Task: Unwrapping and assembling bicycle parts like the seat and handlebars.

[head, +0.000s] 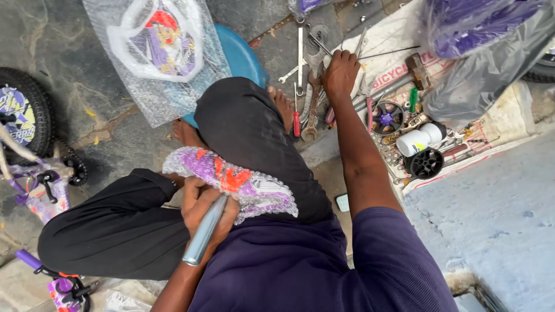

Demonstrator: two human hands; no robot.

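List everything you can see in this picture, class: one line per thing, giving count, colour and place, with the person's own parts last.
Bubble-wrapped bike part: one, purple, orange and white, on the lap.
Metal tube: one, silver, in the left hand.
Wrenches: several, grey and rusty, on the ground ahead.
Screwdriver: one, red handle, beside the wrenches.
Small wheels: two, black, on the printed sheet at right.
Bottle: one, white, by the wheels.
Bubble-wrap packet: one, clear with a colourful plate, top left.
Tyre: one, black, far left.
Left hand: grips the tube.
Right hand: reaches among the tools.
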